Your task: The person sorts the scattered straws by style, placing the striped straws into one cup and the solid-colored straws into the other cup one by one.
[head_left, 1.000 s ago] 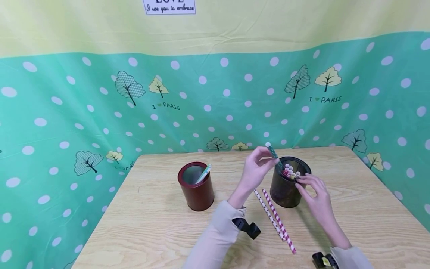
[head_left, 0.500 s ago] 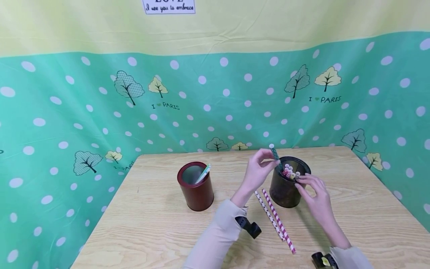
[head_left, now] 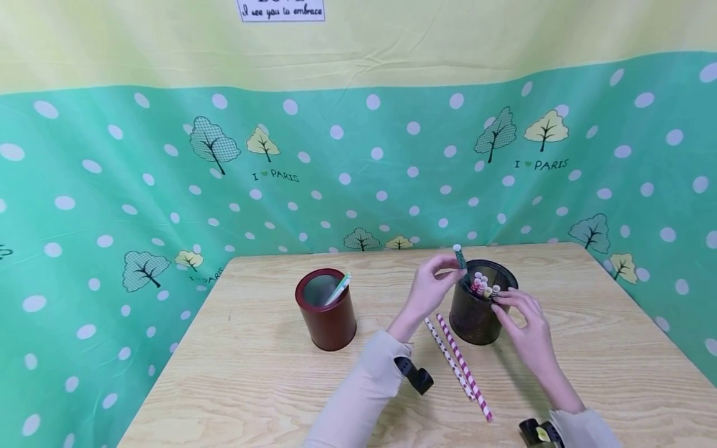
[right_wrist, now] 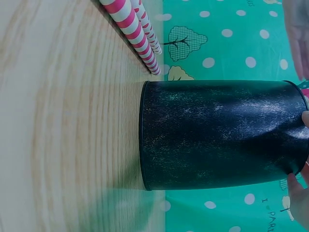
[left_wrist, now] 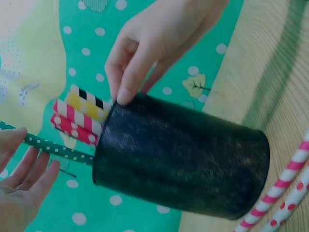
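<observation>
My left hand (head_left: 428,289) pinches a dark green paper straw with white dots (head_left: 461,257). The straw stands nearly upright, its lower part inside the black cylindrical holder (head_left: 473,323). With thumb and fingers, my right hand (head_left: 529,326) grips that holder's rim on the near right side. Several other straws, among them a yellow dotted one (left_wrist: 88,106) and a pink striped one (left_wrist: 77,116), stick out of the holder in the left wrist view. The green straw's bottom end is hidden inside.
To the left stands a dark red holder (head_left: 332,323) with light green and white straws (head_left: 339,289) leaning in it. A pink striped straw (head_left: 463,366) and a white dotted straw (head_left: 448,356) lie on the wooden table in front of the black holder. A patterned curtain (head_left: 381,155) hangs behind.
My left hand has moved slightly right and down, and the green straw has sunk deeper into the black holder and become more upright. My right hand stays on the rim.
</observation>
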`<state>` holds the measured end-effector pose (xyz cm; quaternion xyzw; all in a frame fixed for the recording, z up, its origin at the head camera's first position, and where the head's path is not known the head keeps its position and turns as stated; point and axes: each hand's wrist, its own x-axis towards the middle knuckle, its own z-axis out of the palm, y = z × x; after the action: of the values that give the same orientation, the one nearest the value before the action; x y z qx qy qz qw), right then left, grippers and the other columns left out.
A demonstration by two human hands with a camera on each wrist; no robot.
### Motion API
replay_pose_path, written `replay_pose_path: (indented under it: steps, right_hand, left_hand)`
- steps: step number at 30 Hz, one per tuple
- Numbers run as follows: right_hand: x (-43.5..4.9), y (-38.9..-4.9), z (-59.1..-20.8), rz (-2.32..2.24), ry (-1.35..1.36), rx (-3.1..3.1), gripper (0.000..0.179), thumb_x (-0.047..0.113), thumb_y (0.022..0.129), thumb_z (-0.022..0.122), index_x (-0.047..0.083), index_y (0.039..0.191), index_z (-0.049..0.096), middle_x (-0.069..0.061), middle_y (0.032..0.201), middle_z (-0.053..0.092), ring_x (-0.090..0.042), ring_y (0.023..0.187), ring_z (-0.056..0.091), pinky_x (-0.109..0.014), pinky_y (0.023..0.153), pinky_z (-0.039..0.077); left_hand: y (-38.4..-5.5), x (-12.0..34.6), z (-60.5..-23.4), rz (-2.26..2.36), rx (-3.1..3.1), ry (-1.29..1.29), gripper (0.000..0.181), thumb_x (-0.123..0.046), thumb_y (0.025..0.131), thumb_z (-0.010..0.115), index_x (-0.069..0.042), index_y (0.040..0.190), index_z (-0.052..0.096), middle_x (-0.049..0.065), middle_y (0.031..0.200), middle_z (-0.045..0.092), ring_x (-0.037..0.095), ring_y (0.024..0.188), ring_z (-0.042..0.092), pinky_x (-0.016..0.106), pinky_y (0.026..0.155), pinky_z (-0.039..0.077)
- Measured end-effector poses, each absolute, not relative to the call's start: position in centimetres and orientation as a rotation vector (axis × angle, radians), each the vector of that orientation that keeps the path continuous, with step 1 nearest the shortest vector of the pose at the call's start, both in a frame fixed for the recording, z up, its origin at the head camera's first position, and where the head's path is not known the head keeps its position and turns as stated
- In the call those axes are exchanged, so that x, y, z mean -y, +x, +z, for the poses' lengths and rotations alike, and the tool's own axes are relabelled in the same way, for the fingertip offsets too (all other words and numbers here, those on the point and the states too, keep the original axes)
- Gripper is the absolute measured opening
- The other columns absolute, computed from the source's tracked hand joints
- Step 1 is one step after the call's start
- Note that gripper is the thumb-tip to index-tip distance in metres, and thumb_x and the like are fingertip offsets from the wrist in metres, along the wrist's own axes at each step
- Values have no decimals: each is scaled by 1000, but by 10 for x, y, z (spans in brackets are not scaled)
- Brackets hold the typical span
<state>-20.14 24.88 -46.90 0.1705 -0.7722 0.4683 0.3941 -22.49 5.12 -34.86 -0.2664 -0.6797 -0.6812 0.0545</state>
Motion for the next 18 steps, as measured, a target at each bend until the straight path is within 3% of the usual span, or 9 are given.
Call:
replay_pose_path:
  steps: [10, 18]
  right_hand:
    - [-235, -185, -443, 1130, 344, 2031, 16, -2, 75, 65, 2, 90, 65, -7, 100, 59, -6, 110, 42, -14, 96, 24]
    - [-241, -194, -456, 1153, 361, 2012, 18, 2, 75, 67, 5, 93, 66, -7, 103, 60, -15, 112, 43, -19, 99, 24]
  left_hand:
    - [-231, -37, -369, -2068, 2147, -767, 29, 2, 81, 58, 9, 109, 55, 24, 103, 58, 32, 97, 55, 21, 80, 45]
    - [-231, -24, -384, -1964, 2294, -787, 27, 1, 81, 58, 10, 106, 56, 23, 102, 60, 32, 94, 57, 19, 77, 46]
